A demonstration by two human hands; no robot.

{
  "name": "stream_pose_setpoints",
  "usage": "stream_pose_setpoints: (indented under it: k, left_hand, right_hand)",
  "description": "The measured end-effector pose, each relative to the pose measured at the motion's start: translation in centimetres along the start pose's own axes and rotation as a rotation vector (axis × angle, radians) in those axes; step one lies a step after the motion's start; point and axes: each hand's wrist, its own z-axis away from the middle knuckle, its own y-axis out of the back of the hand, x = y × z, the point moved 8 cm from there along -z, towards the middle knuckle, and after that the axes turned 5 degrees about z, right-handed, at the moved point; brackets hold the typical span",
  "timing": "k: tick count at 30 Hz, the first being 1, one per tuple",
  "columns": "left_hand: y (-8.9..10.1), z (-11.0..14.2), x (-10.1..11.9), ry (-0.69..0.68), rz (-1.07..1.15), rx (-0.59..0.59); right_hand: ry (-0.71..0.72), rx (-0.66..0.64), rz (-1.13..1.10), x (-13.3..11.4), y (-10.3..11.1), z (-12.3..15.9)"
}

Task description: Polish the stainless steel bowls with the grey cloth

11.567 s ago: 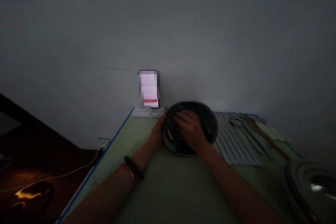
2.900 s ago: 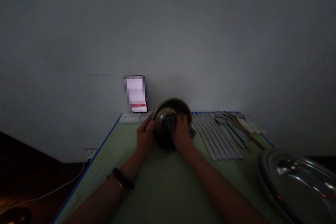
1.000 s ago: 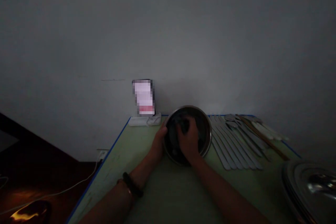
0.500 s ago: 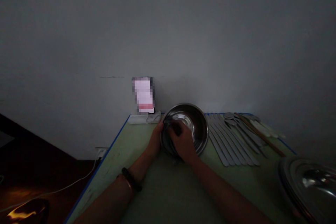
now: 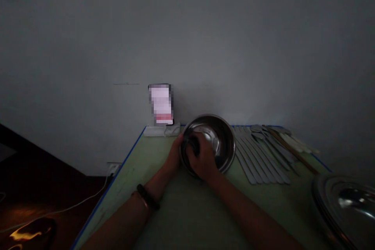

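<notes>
A round steel bowl [image 5: 222, 140] stands tilted toward me at the far middle of the green table [image 5: 187, 211]. My left hand [image 5: 174, 155] grips the bowl's left rim from outside. My right hand [image 5: 202, 156] is inside the bowl near its left wall, fingers closed over a dark wad that looks like a cloth [image 5: 193, 145]. A dark bead bracelet is on my left wrist. The scene is very dim.
A row of several steel utensils [image 5: 260, 152] and a wooden stick [image 5: 290, 149] lie right of the bowl. Stacked steel plates [image 5: 345, 207] sit at the near right. A lit phone [image 5: 161, 103] leans on the wall above a white power strip [image 5: 161, 130]. A cable runs off the left edge.
My right hand has slid from the bowl's middle to its left inner wall, uncovering the shiny bottom. My left hand has kept its grip on the rim.
</notes>
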Motion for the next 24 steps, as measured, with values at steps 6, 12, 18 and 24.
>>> stream_pose_setpoints:
  k: [6,12,18,24]
  left_hand:
    - [-0.3,0.1,0.6,-0.020,0.042,0.018]
    - [-1.0,0.7,-0.4,0.060,0.050,-0.026]
    - [-1.5,0.7,-0.6,0.083,0.063,-0.043]
    - [-1.0,0.3,-0.5,0.078,0.072,-0.021]
  right_hand:
    - [0.236,-0.139,0.314,-0.9,-0.7,0.6]
    - [-0.051,0.088,0.362,2.2,0.9,-0.6]
    - [-0.137,0.191,0.156,3.0,1.7,-0.8]
    - [0.137,-0.063,0.221,0.3,-0.5,-0.2]
